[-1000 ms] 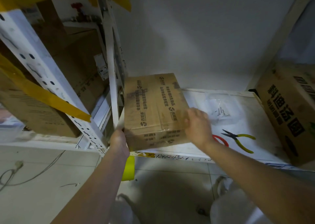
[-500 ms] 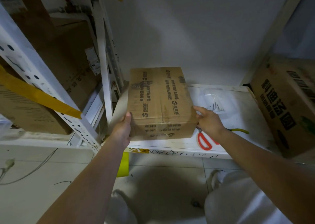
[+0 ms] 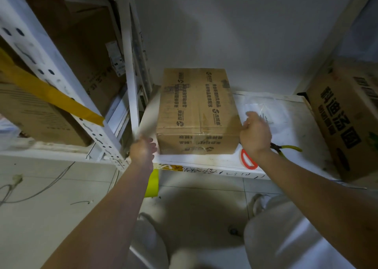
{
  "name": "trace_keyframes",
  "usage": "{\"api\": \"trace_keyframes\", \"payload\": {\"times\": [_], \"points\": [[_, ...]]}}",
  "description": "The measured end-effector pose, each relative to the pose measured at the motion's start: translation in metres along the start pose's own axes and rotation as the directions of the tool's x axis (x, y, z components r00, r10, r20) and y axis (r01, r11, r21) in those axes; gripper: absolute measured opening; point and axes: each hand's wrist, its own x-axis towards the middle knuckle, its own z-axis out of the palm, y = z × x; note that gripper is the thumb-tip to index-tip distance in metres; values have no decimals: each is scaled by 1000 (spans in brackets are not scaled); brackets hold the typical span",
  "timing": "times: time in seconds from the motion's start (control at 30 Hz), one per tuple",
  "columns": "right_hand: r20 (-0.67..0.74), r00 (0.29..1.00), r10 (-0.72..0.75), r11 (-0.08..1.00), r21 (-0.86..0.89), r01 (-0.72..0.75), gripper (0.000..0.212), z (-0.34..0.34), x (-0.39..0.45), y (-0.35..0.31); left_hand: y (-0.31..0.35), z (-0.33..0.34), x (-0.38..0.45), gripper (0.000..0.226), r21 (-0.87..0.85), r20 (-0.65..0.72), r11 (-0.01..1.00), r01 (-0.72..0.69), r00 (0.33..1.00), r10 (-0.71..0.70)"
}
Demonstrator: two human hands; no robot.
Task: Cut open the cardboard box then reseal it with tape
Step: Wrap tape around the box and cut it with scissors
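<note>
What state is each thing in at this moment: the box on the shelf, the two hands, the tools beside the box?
cardboard box: closed, clear tape along its top seam, flat on the white shelf.
left hand: blurred, at the box's near left corner; grip cannot be told.
right hand: at the box's right edge, fingers curled.
red-handled scissors: lying on the shelf, partly hidden by the wrist.
yellow-handled pliers: lying on the shelf.

white shelf [image 3: 214, 164] | cardboard box [image 3: 197, 113], red-handled scissors [image 3: 248, 162], yellow-handled pliers [image 3: 290, 148], large carton [image 3: 347, 113]

Box [image 3: 197, 113] on shelf [image 3: 214, 163] btwn hands; scissors [image 3: 248, 162] right.
</note>
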Motion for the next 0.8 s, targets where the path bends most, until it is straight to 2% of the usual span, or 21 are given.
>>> {"api": "trace_keyframes", "payload": {"times": [0.07,0.13,0.17,0.2,0.23,0.27,0.3,0.37,0.47,0.57,0.6,0.63,0.7,0.73,0.8], "points": [[-215,970,-111,994,0,114,31,-3,-13,-17,-7,-16,4,24,11,-99,1000,6,995,-5],[-283,922,-264,961,10,278,20,2,-27,-34,-21,-34,12,15,-3,-175,1000,9,985,-10],[-276,898,-343,933,12,360,18,6,-34,-43,-22,-40,10,21,-74,-186,991,110,975,-122],[-246,877,-412,903,18,429,20,12,-40,-49,-34,-46,12,27,291,-277,947,135,959,-52],[-193,860,-473,873,31,487,24,18,-47,-54,-41,-49,14,32,454,-299,887,88,953,58],[-119,842,-527,843,56,535,28,27,-54,-57,-48,-54,18,39,255,-298,958,129,953,-49],[-46,820,-570,817,79,572,29,34,-60,-59,-51,-55,18,49,80,-179,988,131,977,-115],[94,780,-618,785,108,609,28,49,-68,-58,-57,-56,17,59,209,-148,970,121,985,-91],[315,759,-570,814,94,573,22,69,-71,-56,-65,-57,23,52,317,21,947,45,998,-55],[461,711,-531,815,49,577,21,86,-72,-59,-103,-70,71,80,387,54,921,44,996,-70],[486,697,-528,811,45,583,22,92,-73,-61,-118,-77,88,82,374,58,926,48,995,-75],[507,690,-516,815,41,578,22,95,-73,-63,-116,-78,85,74,350,58,935,58,995,-83],[543,685,-485,829,37,557,22,102,-74,-68,-88,-75,44,40,309,50,949,58,996,-77],[560,677,-477,830,35,556,22,106,-74,-70,-81,-73,33,32,282,65,958,60,995,-81],[583,658,-477,822,30,569,21,113,-75,-75,-80,-73,31,32,228,113,971,73,989,-100]]}}
